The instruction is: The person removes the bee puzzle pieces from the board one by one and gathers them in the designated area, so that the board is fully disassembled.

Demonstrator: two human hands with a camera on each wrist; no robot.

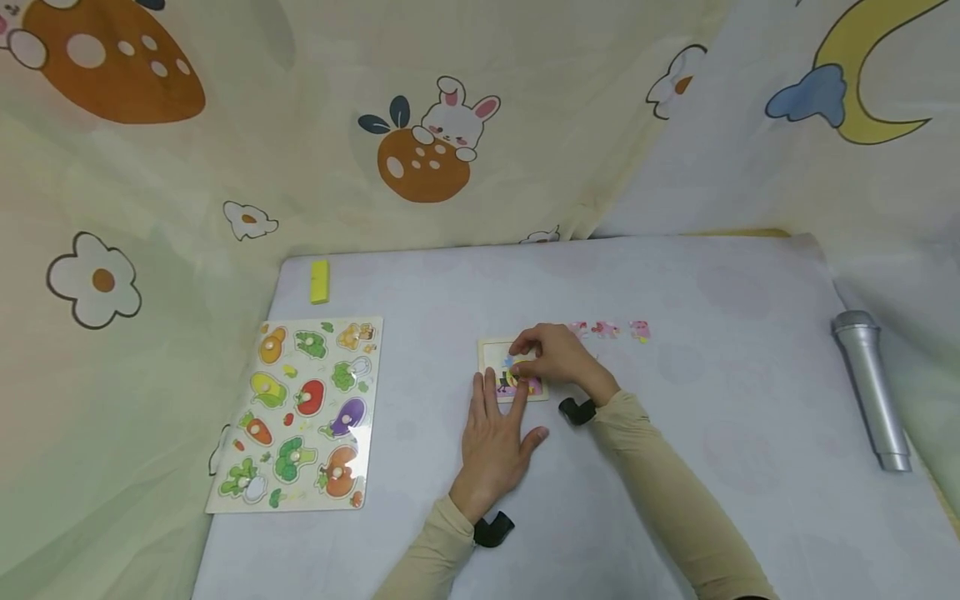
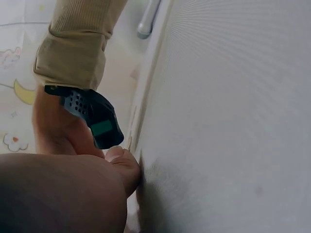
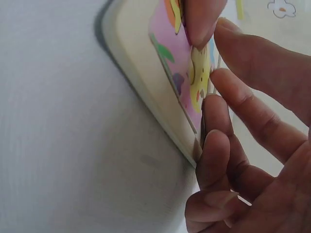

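Note:
A small square wooden picture puzzle (image 1: 484, 354) lies flat, with colourful pieces in its pale frame. The left hand (image 1: 491, 450) rests flat with straight fingers, fingertips on the near part of the puzzle, thumb spread to the right. Over the puzzle, the right hand (image 1: 558, 357) bends its fingers and pinches a yellow animal piece (image 3: 198, 73) close over the pink part of the picture. A finger of the left hand (image 3: 204, 17) touches that piece from above in the right wrist view. The left wrist view shows the left thumb (image 2: 127, 170) beside the white tabletop.
Several pink loose pieces (image 1: 604, 329) lie right of the puzzle, partly behind the right hand. A vegetable puzzle board (image 1: 330, 454) lies at the left, a yellow block (image 1: 319, 282) beyond it. A silver cylinder (image 1: 870, 392) is at the right edge. Printed cloth (image 1: 315, 167) hangs behind.

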